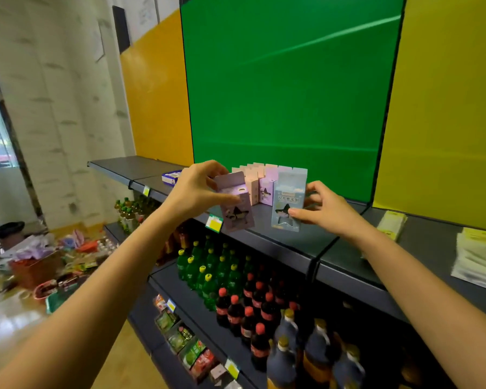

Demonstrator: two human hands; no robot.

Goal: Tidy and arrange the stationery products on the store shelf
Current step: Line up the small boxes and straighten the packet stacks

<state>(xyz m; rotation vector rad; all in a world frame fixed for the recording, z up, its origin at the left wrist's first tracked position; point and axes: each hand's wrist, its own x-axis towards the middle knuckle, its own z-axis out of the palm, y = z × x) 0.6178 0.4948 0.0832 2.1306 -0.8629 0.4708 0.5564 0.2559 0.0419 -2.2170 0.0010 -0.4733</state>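
Purple box (236, 204): a small lilac carton with a hang-tab top and a star-shaped window showing a dark figure. It is tilted, top leaning left, over the front edge of the top shelf (306, 242).
Left hand (197, 189): grips the purple box from its left side, thumb across the front face and fingers curled round the top and back.
Blue box (288, 203): the same kind of carton in pale blue, nearly upright, just right of the purple one and apart from it. I cannot tell whether its base rests on the shelf.
Right hand (323, 209): pinches the blue box from the right, thumb on the front by the star window and fingers curled behind the edge.
Writing: a line of characters is printed on the blue box above the window — too blurred to read.
Row of cartons (260, 182): pink and lilac boxes of the same kind stand upright behind the two held ones, near the green back panel (286, 94).
Shelf edge: a yellow price tag (214, 223) hangs just below the purple box; no print is legible.
Other shelf goods: a small blue-and-white box (171, 176) lies to the left, and pale paper packs (477, 256) lie to the right.
Shelf below: green bottles (208, 270) with yellow caps sit at the back — dark cola bottles (247, 307) with red caps stand in front of them.
Floor, left: a basket (37, 268) heaped with mixed goods.
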